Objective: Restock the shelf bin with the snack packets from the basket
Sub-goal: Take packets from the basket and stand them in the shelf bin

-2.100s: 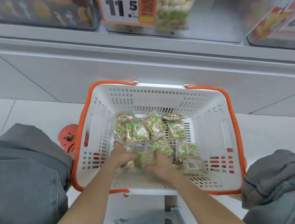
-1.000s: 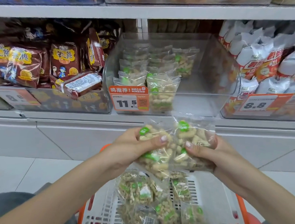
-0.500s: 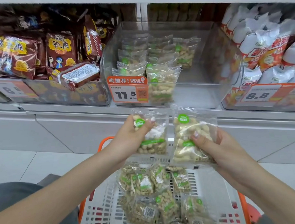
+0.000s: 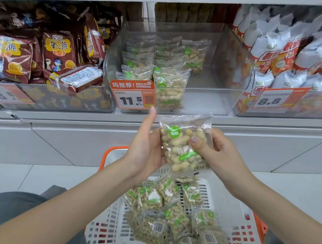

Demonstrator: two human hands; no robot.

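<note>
Head view, held packet: a clear peanut packet [image 4: 185, 143] is upright above the basket [image 4: 113, 219], below the shelf bin [image 4: 223, 73].
Right hand: the right hand [image 4: 219, 154] pinches the packet, thumb on its front, fingers behind.
Left hand: the left hand [image 4: 146, 149] rests against the packet's left edge, fingers straight and pointing up.
Basket: more peanut packets [image 4: 163, 210] lie inside in a loose heap.
Shelf bin: a transparent bin with upright peanut packets [image 4: 169, 87] at its left; the price tag [image 4: 132, 94] reads 11.5.
</note>
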